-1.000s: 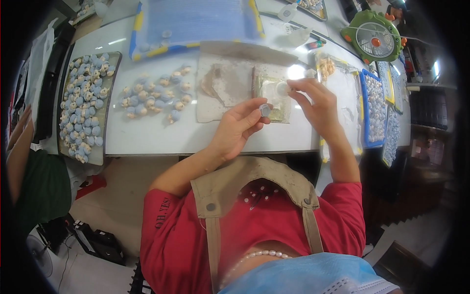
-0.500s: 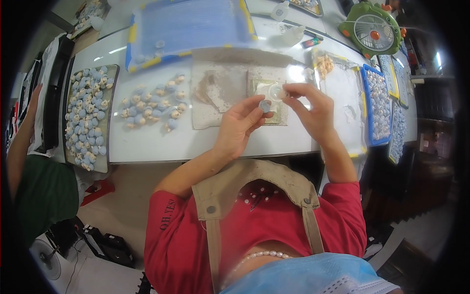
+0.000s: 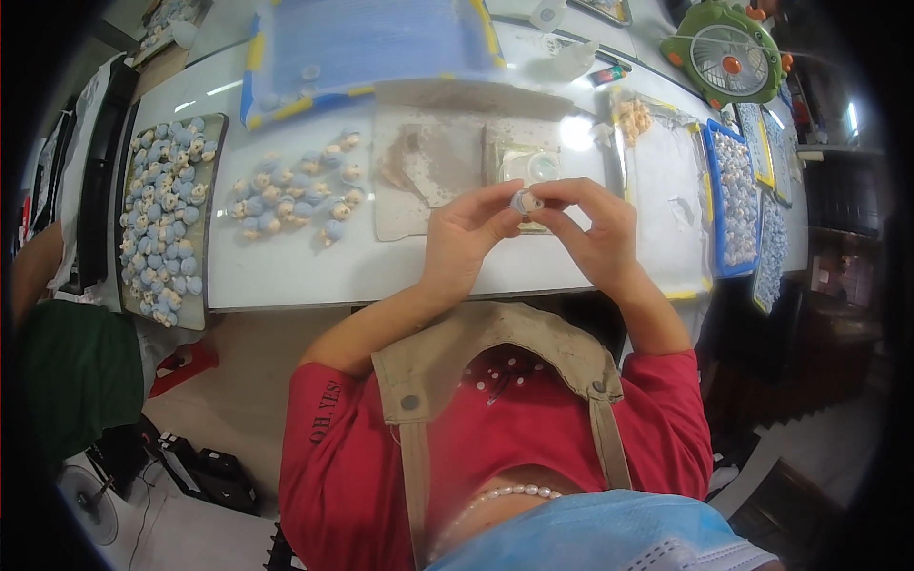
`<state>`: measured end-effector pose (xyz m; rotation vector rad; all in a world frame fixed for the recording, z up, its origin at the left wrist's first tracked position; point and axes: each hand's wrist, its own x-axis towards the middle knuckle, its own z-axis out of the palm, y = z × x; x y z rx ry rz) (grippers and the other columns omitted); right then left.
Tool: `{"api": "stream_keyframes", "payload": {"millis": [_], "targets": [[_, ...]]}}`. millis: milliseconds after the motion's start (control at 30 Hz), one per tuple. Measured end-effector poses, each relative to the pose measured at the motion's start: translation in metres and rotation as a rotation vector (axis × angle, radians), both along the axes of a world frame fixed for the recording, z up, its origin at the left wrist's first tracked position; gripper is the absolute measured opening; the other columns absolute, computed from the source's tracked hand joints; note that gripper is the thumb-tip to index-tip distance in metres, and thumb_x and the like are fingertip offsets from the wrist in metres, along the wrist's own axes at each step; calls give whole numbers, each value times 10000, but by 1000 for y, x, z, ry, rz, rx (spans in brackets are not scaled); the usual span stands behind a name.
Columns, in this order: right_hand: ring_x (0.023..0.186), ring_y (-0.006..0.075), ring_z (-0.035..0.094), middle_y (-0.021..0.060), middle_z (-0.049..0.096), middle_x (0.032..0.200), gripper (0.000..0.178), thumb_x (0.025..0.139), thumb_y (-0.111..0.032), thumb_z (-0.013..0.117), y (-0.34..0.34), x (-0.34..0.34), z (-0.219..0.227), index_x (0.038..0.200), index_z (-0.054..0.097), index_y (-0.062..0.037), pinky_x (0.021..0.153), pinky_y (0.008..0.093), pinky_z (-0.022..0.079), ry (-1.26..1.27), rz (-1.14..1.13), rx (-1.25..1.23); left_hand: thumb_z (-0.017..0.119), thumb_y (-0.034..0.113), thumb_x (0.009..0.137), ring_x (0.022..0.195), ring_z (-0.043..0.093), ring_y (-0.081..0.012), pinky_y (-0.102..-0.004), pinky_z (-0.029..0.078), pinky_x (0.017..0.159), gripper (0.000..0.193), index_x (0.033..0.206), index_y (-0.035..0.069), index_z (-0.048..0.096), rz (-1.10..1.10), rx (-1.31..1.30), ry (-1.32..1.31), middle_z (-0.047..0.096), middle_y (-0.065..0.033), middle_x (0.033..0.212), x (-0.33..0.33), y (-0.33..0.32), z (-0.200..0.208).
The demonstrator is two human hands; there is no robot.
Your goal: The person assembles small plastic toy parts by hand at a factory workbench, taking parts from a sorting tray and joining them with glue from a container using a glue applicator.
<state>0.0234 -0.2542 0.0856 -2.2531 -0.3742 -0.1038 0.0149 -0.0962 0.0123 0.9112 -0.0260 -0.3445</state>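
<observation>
Both hands meet above the near part of the table, pinching one small blue-and-cream figurine point(image 3: 523, 201) between their fingertips. My left hand point(image 3: 463, 233) holds it from the left. From the right, my right hand point(image 3: 598, 228) grips it with thumb and forefinger. Fingers cover part of the figurine, so its details are hard to make out. Just beyond the fingertips, a small round transparent dish point(image 3: 544, 167) rests on a greenish square pad point(image 3: 497, 160). Under the pad lies a stained greyish board point(image 3: 457, 143).
Loose figurines point(image 3: 286, 195) lie left of the board. Farther left is a full tray of figurines point(image 3: 167, 224). A blue tray point(image 3: 381, 48) stands at the back. To the right are a white sheet point(image 3: 666, 190), a blue basket point(image 3: 733, 200) and a green fan point(image 3: 728, 57). A person in green point(image 3: 76, 362) is at the left.
My right hand has moved left and down from beside the transparent dish to the figurine in my left hand. The person at the left has lowered an arm.
</observation>
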Motion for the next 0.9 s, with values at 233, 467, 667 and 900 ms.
{"api": "stream_keyframes", "payload": {"millis": [233, 467, 667, 900], "targets": [[759, 192, 640, 99, 656, 872, 226, 699, 69, 690, 1, -3, -10, 908, 662, -11, 671, 259, 512, -200, 145, 12, 628, 58, 836, 891, 597, -105, -235, 490, 779, 291, 1119, -3, 597, 7, 139, -65, 644, -66, 1002, -3, 10, -2], [815, 231, 589, 81, 624, 914, 379, 608, -34, 768, 12, 4, -2, 962, 633, -45, 668, 299, 487, -283, 249, -75, 555, 217, 907, 868, 585, -121, -257, 492, 814, 345, 1171, -5, 563, -84, -119, 196, 614, -78, 1006, -5, 15, 12], [758, 206, 535, 31, 600, 839, 370, 569, -24, 768, 12, 7, -14, 910, 634, -75, 615, 287, 452, -451, 244, -47, 533, 270, 917, 919, 578, -140, -282, 475, 864, 378, 1146, -30, 558, -213, -176, 184, 603, -77, 992, -8, 18, 8], [701, 194, 497, 23, 560, 753, 339, 580, 4, 746, 5, 2, -5, 893, 638, -70, 587, 295, 426, -368, 270, 13, 525, 293, 919, 912, 572, -135, -281, 476, 846, 367, 1082, -31, 578, -277, -97, 177, 595, -64, 982, -8, 18, 15]]}}
